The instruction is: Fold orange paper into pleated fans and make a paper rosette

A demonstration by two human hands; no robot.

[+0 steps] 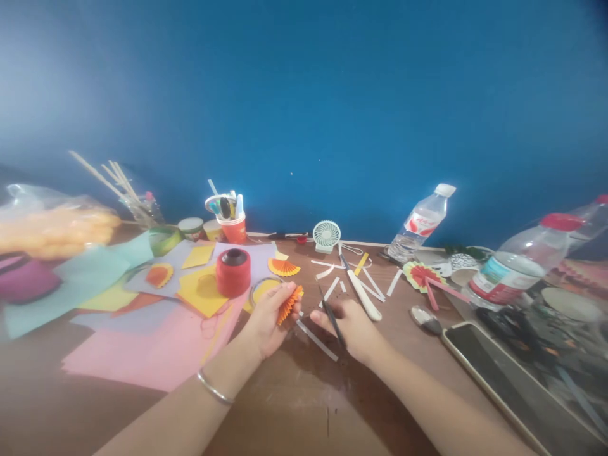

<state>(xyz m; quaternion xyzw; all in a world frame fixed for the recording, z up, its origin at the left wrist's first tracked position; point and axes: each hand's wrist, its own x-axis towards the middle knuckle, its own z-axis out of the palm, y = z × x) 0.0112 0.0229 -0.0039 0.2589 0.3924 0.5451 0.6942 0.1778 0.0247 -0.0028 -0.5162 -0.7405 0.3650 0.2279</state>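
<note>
My left hand [273,320], with a silver bangle on its wrist, is closed on a small orange pleated paper fan [289,306]. Close to its right, my right hand [355,329] grips a slim dark pointed tool [332,316], whose exact kind I cannot make out. The tool's tip points away from me and stands apart from the fan. A white paper strip [317,341] lies between the hands. Just beyond them, another orange and yellow paper fan [284,267] rests near a red thread spool [233,272]. A white-handled knife [363,294] lies past my right hand.
Coloured paper sheets [156,351] cover the left side. A paper cup [232,228] of tools and a small fan [327,236] stand by the blue wall. At right are a water bottle [420,225], a large bottle [522,266], a paper rosette [424,278] and a phone [503,373].
</note>
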